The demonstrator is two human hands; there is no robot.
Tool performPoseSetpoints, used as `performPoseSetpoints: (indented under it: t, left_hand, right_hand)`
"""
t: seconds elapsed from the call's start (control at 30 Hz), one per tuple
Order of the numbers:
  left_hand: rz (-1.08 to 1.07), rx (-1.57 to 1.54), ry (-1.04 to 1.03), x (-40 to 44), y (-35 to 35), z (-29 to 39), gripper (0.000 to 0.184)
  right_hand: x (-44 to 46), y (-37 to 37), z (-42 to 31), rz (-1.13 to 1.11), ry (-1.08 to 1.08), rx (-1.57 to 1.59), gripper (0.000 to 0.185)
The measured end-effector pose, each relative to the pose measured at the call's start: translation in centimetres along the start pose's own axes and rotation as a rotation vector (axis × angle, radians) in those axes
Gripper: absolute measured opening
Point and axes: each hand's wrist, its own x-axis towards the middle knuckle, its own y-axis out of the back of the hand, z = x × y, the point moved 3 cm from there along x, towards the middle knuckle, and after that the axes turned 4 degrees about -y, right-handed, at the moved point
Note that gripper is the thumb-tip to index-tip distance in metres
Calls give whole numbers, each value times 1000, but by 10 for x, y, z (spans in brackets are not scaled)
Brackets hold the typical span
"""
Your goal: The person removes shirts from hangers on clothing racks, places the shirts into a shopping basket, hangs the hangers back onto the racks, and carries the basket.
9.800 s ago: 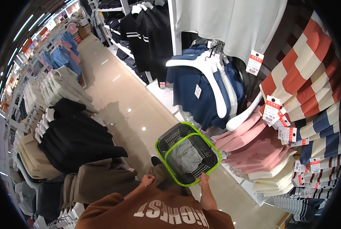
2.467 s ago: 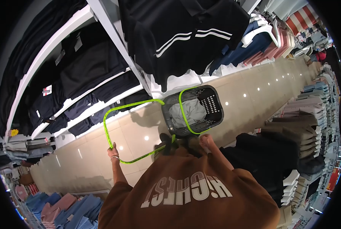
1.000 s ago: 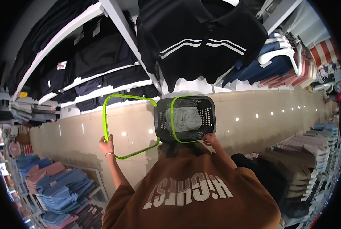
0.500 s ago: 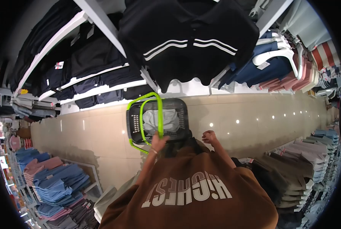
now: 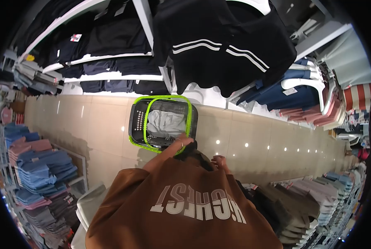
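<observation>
A black shopping basket point(image 5: 135, 124) with bright green handles point(image 5: 189, 112) is in front of me, left of the middle. Inside it is a crumpled light grey garment point(image 5: 164, 123). My left hand point(image 5: 185, 141) is closed on the green handle at the basket's near right corner; my wrist wears a thin bracelet. To the right of the basket, my right hand point(image 5: 220, 161) hangs free near my waist. Its fingers are loosely bent and a little apart, with nothing seen in them.
A black shirt point(image 5: 218, 62) with white stripes hangs ahead, beside shelves of folded dark clothes point(image 5: 119, 39). Navy and pink garments on white hangers point(image 5: 308, 89) are at the right. Folded blue clothes point(image 5: 44, 166) line the left, dark trousers point(image 5: 285, 203) the near right. Tiled floor point(image 5: 243, 128) runs between.
The view has shifted, and the basket sits slightly further left in it. My left hand has stayed at the handle. My right hand has dropped closer to my body.
</observation>
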Motion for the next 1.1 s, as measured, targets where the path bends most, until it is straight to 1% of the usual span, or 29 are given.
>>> performPoseSetpoints:
  t: [0.03,0.13,0.2,0.23,0.27,0.3,0.37,0.4,0.43,0.47,0.5,0.57,0.6,0.63,0.67,0.73,0.77,0.8,0.83,0.87,0.93,0.97,1.0,1.07,1.1]
  left_hand:
    - [37,107,-136,14,-12,-16,41]
    - [-227,-19,-170,10,-30,-25,25]
    - [-261,-165,-51,-6,-30,-24,14]
    - [-279,-236,7,-17,-29,-23,11]
    - [-298,-307,65,-28,-28,-21,12]
    - [-321,-380,32,-18,-31,-47,16]
    - [-211,-253,-8,-35,-13,-49,20]
    - [-186,-264,-1,-35,-6,-63,21]
    - [-165,-272,3,-31,-3,-88,23]
    - [-58,-229,10,-8,-9,-139,26]
    - [-68,-27,-128,-25,10,-125,28]
    - [81,-424,-12,-36,11,-158,25]
    - [123,-461,-8,-45,15,-156,22]
    - [168,-499,0,-60,19,-149,19]
    - [208,-509,27,-70,21,-140,17]
    - [294,-535,90,-90,19,-126,13]
    - [327,-560,-41,-85,8,-144,13]
    - [360,-582,-171,-73,-7,-176,13]
    - [393,-601,-300,-68,-10,-189,14]
    - [414,-548,-321,-75,-8,-180,14]
    - [459,-443,-358,-98,-9,-152,15]
    - [485,-490,-221,-97,-9,-154,16]
    - [484,-554,-174,-101,-7,-151,16]
    - [480,-686,-83,-114,-1,-140,18]
    - [493,-682,-122,-117,-1,-138,18]
  right_hand:
    - [-3,-2,1,-3,3,-5,32]
    - [-4,-8,3,-1,-1,-14,34]
    - [-3,-10,1,-12,-4,-35,32]
    - [-2,-11,0,-12,16,-25,29]
    - [0,-11,0,-11,36,-15,27]
    - [1,-11,-3,-9,58,-5,25]
    - [-4,-11,-30,2,143,20,19]
    - [-12,-10,-54,11,195,37,16]
    - [-22,-7,-83,33,287,29,12]
    - [-26,0,-115,16,470,53,10]
    - [-30,10,-148,-1,652,76,8]
    - [-58,29,-235,117,1009,-31,10]
    - [-99,35,-282,265,1247,-123,14]
    - [-155,34,-325,265,1408,-44,12]
    - [-206,32,-359,262,1534,55,9]
    - [-280,33,-406,451,1737,74,5]
    - [-304,34,-426,549,1810,59,9]
    - [-323,34,-444,648,1879,46,14]
    - [-342,33,-459,726,1922,-28,20]
    - [-355,31,-473,803,1962,-104,26]
    - [-360,23,-500,823,1929,-204,37]
    - [-360,19,-510,897,1883,-298,46]
    - [-357,16,-519,948,1830,-422,48]
    - [-345,18,-534,955,1721,-558,53]
    - [-345,18,-535,904,1568,-598,55]
